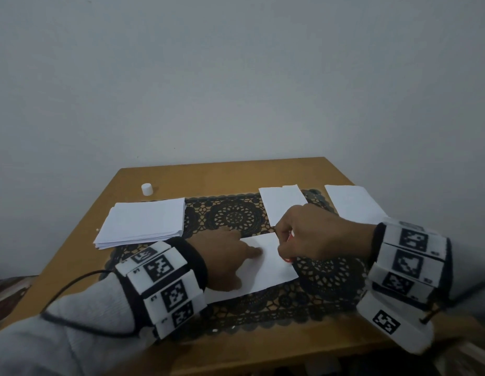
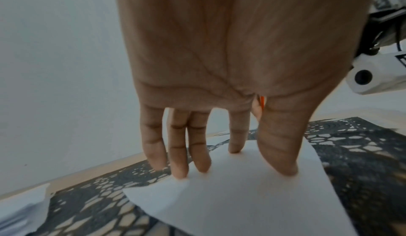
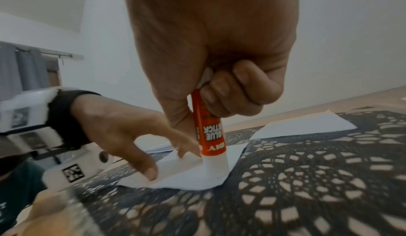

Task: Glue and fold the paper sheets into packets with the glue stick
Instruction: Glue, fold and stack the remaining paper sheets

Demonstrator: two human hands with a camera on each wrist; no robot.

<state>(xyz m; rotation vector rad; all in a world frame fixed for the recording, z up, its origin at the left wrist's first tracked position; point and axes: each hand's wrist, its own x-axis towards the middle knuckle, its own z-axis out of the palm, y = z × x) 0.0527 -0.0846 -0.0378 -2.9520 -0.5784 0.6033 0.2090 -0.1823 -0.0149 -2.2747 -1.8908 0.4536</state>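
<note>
A white paper sheet (image 1: 265, 270) lies on the black lace mat (image 1: 236, 215) in front of me. My left hand (image 1: 230, 253) presses it down with straight, spread fingers (image 2: 175, 153), fingertips on the sheet (image 2: 252, 196). My right hand (image 1: 312, 234) grips an orange and white glue stick (image 3: 208, 135) upright, its white tip down on the sheet's (image 3: 197, 175) right end. In the head view only small orange bits of the glue stick (image 1: 288, 259) show under the fist.
A stack of white sheets (image 1: 143, 222) sits at the left of the wooden table (image 1: 208, 172). Two folded papers (image 1: 283, 204) (image 1: 352, 203) lie at the back right. The white glue cap (image 1: 147, 189) stands at the back left. A wall rises close behind.
</note>
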